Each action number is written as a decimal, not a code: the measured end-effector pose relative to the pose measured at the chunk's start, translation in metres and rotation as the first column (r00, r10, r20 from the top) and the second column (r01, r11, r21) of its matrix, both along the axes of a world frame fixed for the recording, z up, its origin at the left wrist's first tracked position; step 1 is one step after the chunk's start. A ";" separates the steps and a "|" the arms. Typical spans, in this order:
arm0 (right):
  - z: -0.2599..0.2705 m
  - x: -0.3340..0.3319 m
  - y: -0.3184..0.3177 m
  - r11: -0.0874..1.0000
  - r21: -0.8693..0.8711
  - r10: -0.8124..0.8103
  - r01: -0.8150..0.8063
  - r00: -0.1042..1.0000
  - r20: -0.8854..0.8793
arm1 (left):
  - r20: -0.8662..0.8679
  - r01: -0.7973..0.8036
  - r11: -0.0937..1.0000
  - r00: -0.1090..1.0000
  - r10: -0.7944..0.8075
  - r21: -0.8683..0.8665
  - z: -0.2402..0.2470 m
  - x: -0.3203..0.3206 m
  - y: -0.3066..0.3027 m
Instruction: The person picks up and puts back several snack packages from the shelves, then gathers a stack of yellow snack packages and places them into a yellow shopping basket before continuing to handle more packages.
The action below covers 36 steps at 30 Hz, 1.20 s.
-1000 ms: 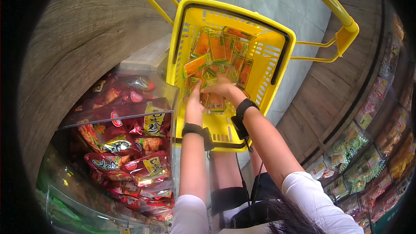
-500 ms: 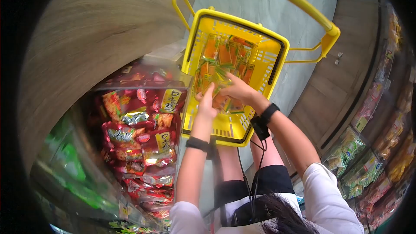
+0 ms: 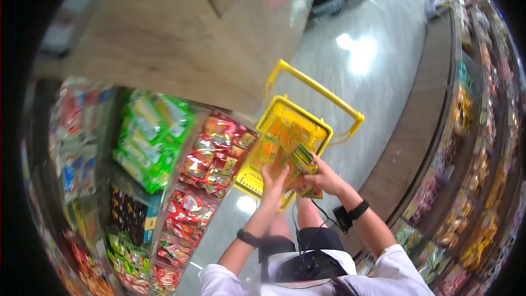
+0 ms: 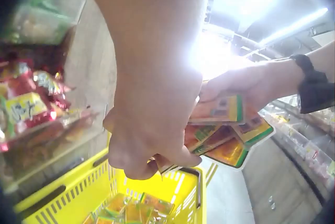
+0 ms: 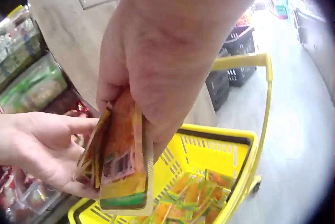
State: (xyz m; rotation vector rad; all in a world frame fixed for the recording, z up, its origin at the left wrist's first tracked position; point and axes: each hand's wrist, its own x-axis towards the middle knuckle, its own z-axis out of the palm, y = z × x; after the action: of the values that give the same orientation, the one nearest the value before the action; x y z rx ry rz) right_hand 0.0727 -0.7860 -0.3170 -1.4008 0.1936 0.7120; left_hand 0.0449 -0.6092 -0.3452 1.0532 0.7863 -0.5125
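A shelf of red snack bags (image 3: pixel 213 159) stands left of one yellow basket (image 5: pixel 199 150). Loose orange packets (image 5: pixel 199 192) lie overlapping in the basket, too many to count. Above its near rim, two hands share one fanned bundle of orange packets (image 3: pixel 298 159), at least four. The right hand (image 3: pixel 324 178) pinches the bundle from above, thumb against fingers. The left hand (image 3: pixel 272 178) curls its fingers round it from below.

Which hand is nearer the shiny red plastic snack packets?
Left. The left hand is on the side towards the shiny red plastic snack packets; the right hand is across the flat orange packet bundle, farther away.
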 end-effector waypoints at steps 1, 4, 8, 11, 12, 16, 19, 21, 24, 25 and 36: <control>0.012 -0.003 0.002 1.000 0.017 0.009 -0.010 1.000 0.012 | 0.055 -0.021 1.000 0.998 0.020 0.023 0.014 -0.007 0.003; 0.059 -0.011 0.017 0.994 0.086 0.064 -0.069 0.996 0.057 | 0.184 -0.103 0.988 0.980 0.080 0.117 0.055 -0.030 0.017; 0.110 -0.023 0.042 0.981 0.064 0.176 -0.183 0.980 0.097 | 0.272 -0.220 0.960 0.947 0.168 0.174 0.080 -0.059 0.038; 0.133 -0.038 0.067 0.973 0.120 0.190 -0.195 0.980 0.050 | 0.264 -0.268 0.940 0.942 0.209 0.210 0.101 -0.077 0.059; 0.135 -0.043 0.075 0.966 0.123 0.218 -0.226 0.973 0.074 | 0.250 -0.292 0.942 0.936 0.247 0.165 0.116 -0.084 0.066; 0.166 -0.065 0.117 0.920 0.233 0.298 -0.314 0.949 0.100 | 0.266 -0.364 0.928 0.905 0.332 0.078 0.165 -0.116 0.101; 0.189 -0.085 0.164 0.887 0.265 0.352 -0.377 0.926 0.138 | 0.290 -0.360 0.930 0.900 0.325 0.073 0.181 -0.145 0.148; 0.209 -0.099 0.195 0.872 0.188 0.413 -0.453 0.885 0.216 | 0.309 -0.369 0.929 0.888 0.340 0.038 0.189 -0.165 0.182; 0.214 -0.125 0.250 0.869 0.375 0.342 -0.322 0.940 0.014 | 0.330 -0.405 0.910 0.874 0.358 0.084 0.201 -0.192 0.233; 0.211 -0.131 0.266 0.848 0.333 0.400 -0.411 0.910 0.106 | 0.310 -0.368 0.926 0.893 0.326 0.087 0.203 -0.202 0.253; 0.234 -0.148 0.411 0.790 0.504 0.430 -0.351 0.902 -0.045 | 0.314 -0.332 0.941 0.887 0.337 -0.070 0.251 -0.230 0.405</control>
State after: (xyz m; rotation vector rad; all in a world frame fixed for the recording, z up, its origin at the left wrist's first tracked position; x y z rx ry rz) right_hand -0.0756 -0.3748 -0.0828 -0.8987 -0.1596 1.1341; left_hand -0.1854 -0.2045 -0.0939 0.9310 0.6517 -0.0450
